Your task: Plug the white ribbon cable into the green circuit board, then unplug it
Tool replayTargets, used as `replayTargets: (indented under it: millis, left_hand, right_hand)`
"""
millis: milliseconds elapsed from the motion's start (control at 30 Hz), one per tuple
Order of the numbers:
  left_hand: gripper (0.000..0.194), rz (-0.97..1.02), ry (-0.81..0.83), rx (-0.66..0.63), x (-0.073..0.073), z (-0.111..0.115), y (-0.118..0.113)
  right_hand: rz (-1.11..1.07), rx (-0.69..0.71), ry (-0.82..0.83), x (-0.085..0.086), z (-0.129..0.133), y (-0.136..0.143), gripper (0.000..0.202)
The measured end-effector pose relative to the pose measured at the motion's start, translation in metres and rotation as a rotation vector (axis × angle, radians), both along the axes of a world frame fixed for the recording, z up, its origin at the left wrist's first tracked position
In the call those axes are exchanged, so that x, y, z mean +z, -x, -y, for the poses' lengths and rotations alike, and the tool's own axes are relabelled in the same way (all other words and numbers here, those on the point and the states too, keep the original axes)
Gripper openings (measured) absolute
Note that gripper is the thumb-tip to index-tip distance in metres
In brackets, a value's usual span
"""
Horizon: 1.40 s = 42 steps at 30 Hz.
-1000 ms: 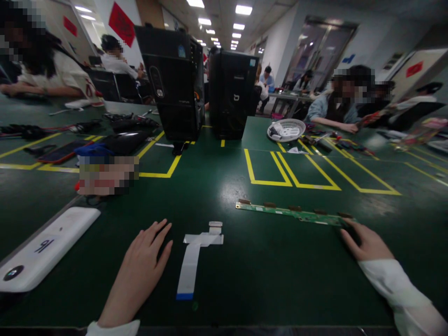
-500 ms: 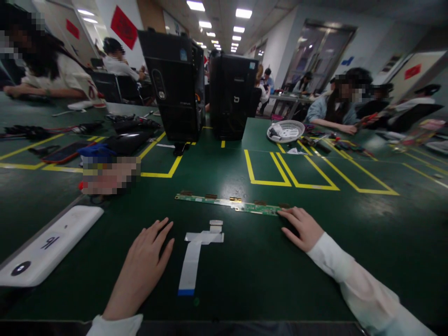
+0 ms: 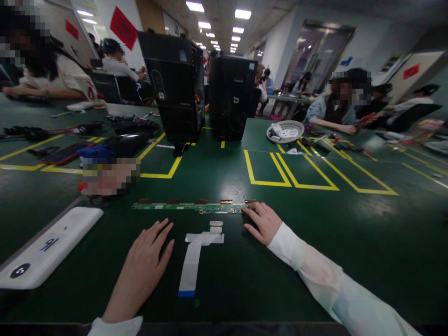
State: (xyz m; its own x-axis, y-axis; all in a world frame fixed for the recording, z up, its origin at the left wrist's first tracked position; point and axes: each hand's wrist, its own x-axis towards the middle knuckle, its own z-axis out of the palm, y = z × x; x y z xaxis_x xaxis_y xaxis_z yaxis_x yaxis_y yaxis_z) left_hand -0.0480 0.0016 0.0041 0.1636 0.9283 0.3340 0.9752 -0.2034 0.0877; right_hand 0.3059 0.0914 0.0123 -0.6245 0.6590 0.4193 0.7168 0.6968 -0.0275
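A long, thin green circuit board point(image 3: 182, 206) with several brownish tabs along its far edge lies across the green table. My right hand point(image 3: 262, 223) touches the board's right end with its fingertips, its thumb apart from the fingers. Flat on the table, with fingers spread, rests my left hand point(image 3: 149, 256), just below the board's left part and holding nothing. Between my hands lies a white ribbon cable point(image 3: 191, 266), bent at an angle, with a blue end near me and a connector at its far end.
At the left lies a white case point(image 3: 52, 247). Two black computer towers point(image 3: 175, 88) point(image 3: 231, 93) stand at the back. A white basket point(image 3: 285, 131) sits back right. Cables and a blurred item point(image 3: 112, 176) lie left. Several people sit around.
The circuit board has slid to the left together with my right hand, and it now lies straighter across the table. My left hand and the ribbon cable have stayed put.
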Motion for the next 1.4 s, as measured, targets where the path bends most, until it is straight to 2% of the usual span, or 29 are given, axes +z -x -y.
replayTargets:
  millis: [300,467,633,733,867,900,1033,1233,1400]
  left_hand:
    - [0.059,-0.006,0.044,0.017,0.000,-0.001,0.000]
    - [0.057,0.022,0.052,0.019,0.002,0.000,0.001]
    - [0.052,0.114,0.093,0.002,0.002,0.001,0.003]
    - [0.048,0.131,0.116,-0.092,0.011,0.005,-0.010]
    - [0.048,0.031,0.151,-0.390,0.034,0.009,-0.042]
    - [0.048,0.017,0.148,-0.427,0.039,0.008,-0.049]
    - [0.046,-0.010,0.185,-0.455,0.049,-0.002,-0.066]
    - [0.044,0.014,0.332,-0.476,0.052,-0.009,-0.082]
    - [0.047,0.028,0.345,-0.494,0.053,-0.010,-0.101]
  right_hand:
    - [-0.049,0.202,0.115,0.003,-0.009,0.007,0.049]
    - [-0.033,0.215,0.164,-0.002,-0.014,0.012,0.048]
    - [-0.035,0.209,0.144,-0.007,-0.015,0.010,0.048]
    - [-0.040,0.202,0.142,-0.008,-0.015,0.009,0.048]
    - [-0.022,0.189,0.162,-0.006,-0.014,0.007,0.047]
    - [-0.029,0.186,0.160,-0.005,-0.013,0.006,0.046]
    - [-0.040,0.184,0.164,-0.004,-0.011,0.002,0.046]
    - [-0.036,0.175,0.178,-0.003,-0.010,0.001,0.046]
    - [-0.020,0.175,0.179,-0.004,-0.010,0.002,0.046]
